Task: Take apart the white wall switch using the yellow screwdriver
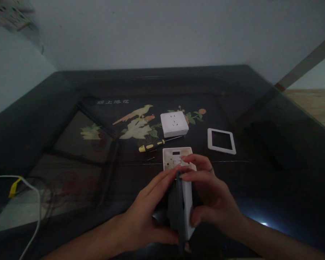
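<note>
Between my two hands a wall socket panel [188, 202] stands on edge, its white face turned right and its dark grey back turned left. My left hand [154, 206] grips the grey side, with the thumb low and the fingers at the top edge. My right hand [209, 191] holds the white side, thumb below and fingertips at the top. Just beyond them lies an open white mounting box [176, 150], partly hidden by my fingers. Past that box sits a white socket box [174, 122] with its slotted face up. A yellow and black screwdriver [152, 146] lies in front of it.
A white square frame [221, 141] lies to the right on the dark glossy table [141, 83]. Small screws [151, 159] rest near the screwdriver. A white cable [38, 202] with a yellow tag [14, 187] runs along the left. Behind the table rises a wall [151, 32].
</note>
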The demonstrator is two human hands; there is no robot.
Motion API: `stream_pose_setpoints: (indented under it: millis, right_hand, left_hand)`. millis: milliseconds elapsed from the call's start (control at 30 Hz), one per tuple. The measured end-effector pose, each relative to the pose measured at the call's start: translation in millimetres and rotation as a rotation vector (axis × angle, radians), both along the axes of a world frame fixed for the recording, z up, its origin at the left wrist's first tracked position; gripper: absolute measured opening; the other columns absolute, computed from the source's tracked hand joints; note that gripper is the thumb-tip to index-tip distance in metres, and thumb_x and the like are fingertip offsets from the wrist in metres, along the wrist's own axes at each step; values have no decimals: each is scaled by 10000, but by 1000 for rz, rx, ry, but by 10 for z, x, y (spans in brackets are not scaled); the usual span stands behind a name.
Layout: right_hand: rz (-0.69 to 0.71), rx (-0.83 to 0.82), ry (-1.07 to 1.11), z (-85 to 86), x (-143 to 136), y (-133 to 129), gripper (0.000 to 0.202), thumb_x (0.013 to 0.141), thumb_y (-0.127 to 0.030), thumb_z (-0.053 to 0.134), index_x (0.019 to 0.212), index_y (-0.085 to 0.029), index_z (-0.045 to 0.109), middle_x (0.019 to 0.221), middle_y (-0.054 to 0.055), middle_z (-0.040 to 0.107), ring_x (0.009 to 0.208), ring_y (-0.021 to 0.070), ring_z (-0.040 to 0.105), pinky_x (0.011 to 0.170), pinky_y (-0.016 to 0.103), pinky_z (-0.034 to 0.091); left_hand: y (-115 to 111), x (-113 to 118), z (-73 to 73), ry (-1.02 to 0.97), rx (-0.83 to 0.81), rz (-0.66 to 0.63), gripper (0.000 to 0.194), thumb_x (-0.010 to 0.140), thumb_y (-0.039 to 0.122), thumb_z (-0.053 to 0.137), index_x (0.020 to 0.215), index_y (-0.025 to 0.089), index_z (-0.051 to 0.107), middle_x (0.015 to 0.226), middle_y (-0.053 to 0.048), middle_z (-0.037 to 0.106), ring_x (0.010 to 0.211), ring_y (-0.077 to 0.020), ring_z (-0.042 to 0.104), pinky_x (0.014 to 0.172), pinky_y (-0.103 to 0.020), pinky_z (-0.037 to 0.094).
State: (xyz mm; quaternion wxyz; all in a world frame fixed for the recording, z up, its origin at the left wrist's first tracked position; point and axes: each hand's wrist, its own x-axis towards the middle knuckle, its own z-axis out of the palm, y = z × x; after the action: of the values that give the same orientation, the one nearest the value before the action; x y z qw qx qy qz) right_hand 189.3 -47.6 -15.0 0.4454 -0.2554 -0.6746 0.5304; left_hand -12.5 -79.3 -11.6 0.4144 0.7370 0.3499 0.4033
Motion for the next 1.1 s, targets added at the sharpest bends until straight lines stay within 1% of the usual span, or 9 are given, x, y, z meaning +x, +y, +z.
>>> stream_pose_setpoints:
  millis: [100, 233, 367, 467, 533, 700, 800, 933, 1100]
  right_hand:
    - [25, -72, 56, -16, -35, -7, 565, 728, -523, 746, 1245, -395, 558, 1344, 53, 436, 1291, 259, 482, 1066, 446, 439]
    - [90, -172, 95, -33, -59, -27, 736, 707, -541, 756, 1351, -392, 431, 1328, 71, 544, 1241, 251, 551, 1019, 438, 480]
    - [162, -216, 50, -14, -38, -62, 874, 712, -555, 730, 1458, -436, 291, 1404, 69, 512, 1279, 244, 535, 1021, 419, 480]
    - [213, -272, 16, 31, -9, -66, 828, 737, -530, 721, 1448, -466, 302, 1429, 47, 491, 1289, 227, 528, 1010, 395, 491]
    - [257, -344, 40, 57, 4, -54, 863, 720, -491, 761, 1452, -452, 305, 1419, 44, 496, 1279, 219, 536, 1020, 392, 481]
    - [335, -522, 69, 97, 5, -17, 1080, 503, -302, 935, 1435, -369, 393, 1297, 53, 579, 1188, 237, 589, 1042, 443, 446]
    - [355, -533, 76, 129, 12, -2, 1045, 501, -219, 932, 1407, -388, 439, 1291, 36, 596, 1176, 229, 599, 1041, 442, 449]
    - [378, -536, 78, 178, 45, 52, 919, 535, -114, 903, 1319, -421, 533, 1330, -15, 606, 1245, 196, 565, 1067, 381, 433]
    - [433, -524, 90, 209, 68, 126, 726, 643, -142, 857, 1275, -383, 592, 1329, -3, 622, 1251, 191, 561, 1045, 373, 451]
  left_hand:
    - [-12, -5, 13, -9, -9, -11, 1051, 651, 457, 853, 1509, 374, 252, 1506, -116, 429, 1346, -365, 465, 1082, -499, 440]
    - [7, -31, 14, 13, 14, -58, 1072, 626, 427, 876, 1507, 355, 270, 1493, -117, 458, 1352, -358, 460, 1096, -485, 427]
    - [30, -44, 11, 11, 124, -123, 1047, 701, 433, 828, 1531, 340, 198, 1498, -117, 456, 1363, -323, 455, 1103, -448, 425]
    - [46, -55, 42, 55, 150, -150, 1012, 745, 459, 785, 1540, 314, 175, 1508, -126, 439, 1397, -324, 403, 1116, -455, 403]
    - [60, -65, 76, 98, 178, -186, 997, 771, 462, 761, 1545, 302, 153, 1495, -136, 452, 1395, -325, 405, 1105, -457, 416]
    - [87, -84, 148, 245, 273, -325, 898, 904, 371, 638, 1556, 267, 29, 1446, -176, 502, 1341, -287, 489, 1031, -384, 497]
    - [93, -85, 165, 290, 289, -359, 908, 915, 415, 612, 1553, 266, -16, 1448, -176, 500, 1353, -276, 475, 1031, -371, 497]
    - [92, -75, 162, 296, 268, -289, 917, 902, 478, 602, 1551, 288, -17, 1461, -152, 492, 1367, -252, 458, 1069, -368, 466]
    - [82, -65, 146, 269, 248, -234, 927, 872, 536, 611, 1555, 289, 36, 1457, -137, 501, 1352, -254, 478, 1069, -354, 468]
